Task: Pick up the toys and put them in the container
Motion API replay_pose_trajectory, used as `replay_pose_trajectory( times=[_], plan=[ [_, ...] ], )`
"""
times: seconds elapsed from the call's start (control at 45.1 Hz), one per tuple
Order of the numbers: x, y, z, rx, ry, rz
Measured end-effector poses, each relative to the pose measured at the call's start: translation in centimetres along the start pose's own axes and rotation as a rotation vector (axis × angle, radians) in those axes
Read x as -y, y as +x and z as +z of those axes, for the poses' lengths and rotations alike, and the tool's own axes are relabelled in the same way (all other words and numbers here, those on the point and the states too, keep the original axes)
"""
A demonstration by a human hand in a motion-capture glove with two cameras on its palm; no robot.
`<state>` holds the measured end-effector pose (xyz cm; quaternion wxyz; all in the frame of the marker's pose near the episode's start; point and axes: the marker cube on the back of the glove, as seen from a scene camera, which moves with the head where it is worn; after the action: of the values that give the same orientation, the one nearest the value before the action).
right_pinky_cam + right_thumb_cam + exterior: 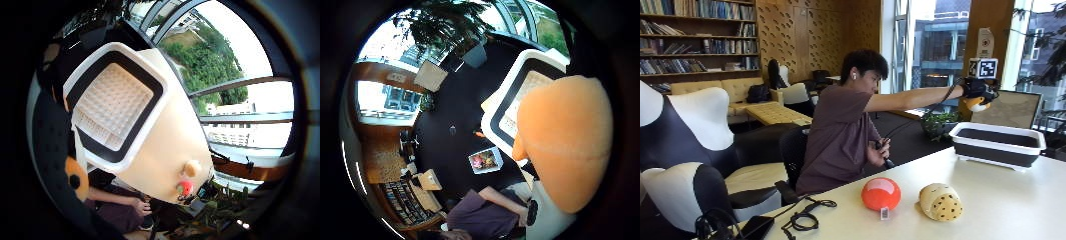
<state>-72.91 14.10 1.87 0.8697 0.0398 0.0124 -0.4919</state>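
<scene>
one orange toy [977, 104] in hand [977, 89]

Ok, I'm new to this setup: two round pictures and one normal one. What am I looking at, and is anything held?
No robot here: a person at a table works with a gloved right hand. The normal picture is an outside camera. The two round ones look out from that hand's palm, one at the thumb side, one at the little finger side. The hand is raised above the white container with an orange toy in its grip; that toy fills the thumb side view. On the table lie a red ball and a spotted yellow toy, not yet collected.
</scene>
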Motion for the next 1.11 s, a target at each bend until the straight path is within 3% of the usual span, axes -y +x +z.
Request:
replay_pose_trajectory(
  times=[0.244, 0.333, 0.422, 0.599, 0.71, 0.777, 0.865, 0.954, 1.043, 1.109],
  plan=[
    [0.4, -1.1, 4.3, 0.076, -0.027, -0.033],
    [-0.9, 0.3, 5.5, -0.001, -0.152, -0.036],
    [-1.6, 0.8, 5.7, -0.004, -0.184, -0.006],
    [-2.4, 0.9, 4.2, -0.019, -0.192, -0.081],
    [-1.3, -0.8, 2.5, -0.075, -0.185, 0.055],
    [-1.4, 0.4, 1.2, -0.072, -0.159, 0.232],
    [-3.8, 4.2, -1.0, -0.089, -0.156, 0.232],
    [-5.7, 9.0, -3.2, -0.017, -0.127, 0.528],
    [-11.2, 15.3, -4.7, -0.02, -0.12, 0.323],
    [-14.7, 19.9, -5.2, -0.02, -0.123, 0.322]
  ],
)
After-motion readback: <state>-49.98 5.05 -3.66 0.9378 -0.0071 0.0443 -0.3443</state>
